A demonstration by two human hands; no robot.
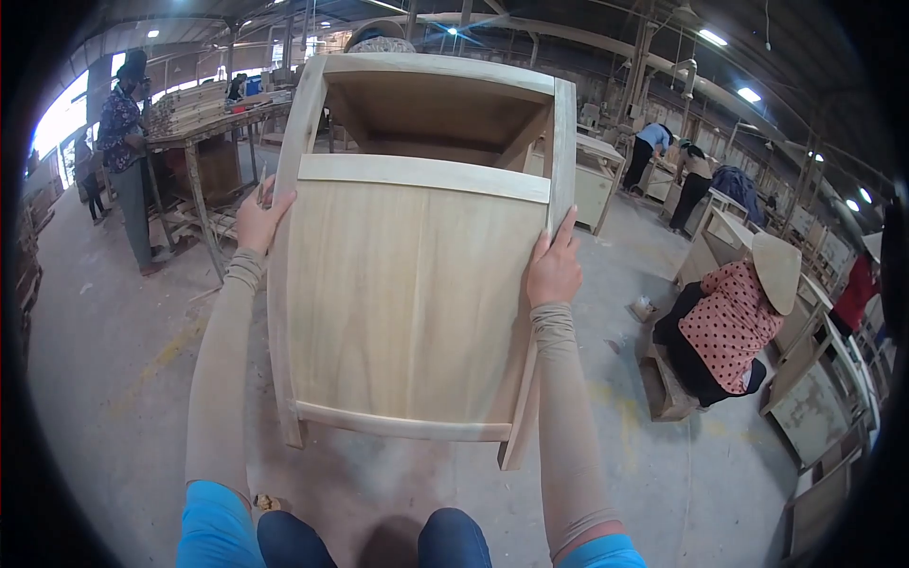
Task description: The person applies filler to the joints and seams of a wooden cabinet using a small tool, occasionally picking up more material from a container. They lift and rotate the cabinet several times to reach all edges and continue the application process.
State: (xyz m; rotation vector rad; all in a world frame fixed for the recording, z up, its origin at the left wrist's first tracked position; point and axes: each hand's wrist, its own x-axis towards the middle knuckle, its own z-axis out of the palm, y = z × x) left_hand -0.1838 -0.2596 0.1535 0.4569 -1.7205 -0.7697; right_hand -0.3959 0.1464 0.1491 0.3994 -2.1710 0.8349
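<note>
A pale, unpainted wooden cabinet [402, 303] fills the middle of the view in front of me. Its upper part has an open compartment [436, 109] above a crossrail, with a solid panel below and short legs at the bottom. My left hand [260, 220] is closed round the left post, its thumb on the front side. On the other side, my right hand [556, 267] grips the right post, its fingers pointing up along the edge. Both arms stretch forward, and the cabinet leans in this view.
Behind the cabinet top shows a person's patterned hat [379, 43]. A person in a dotted shirt [729, 327] sits low at the right beside a row of cabinets [810, 412]. Another person [128, 142] stands left by a workbench [213, 123] stacked with wood. Concrete floor [123, 379] surrounds me.
</note>
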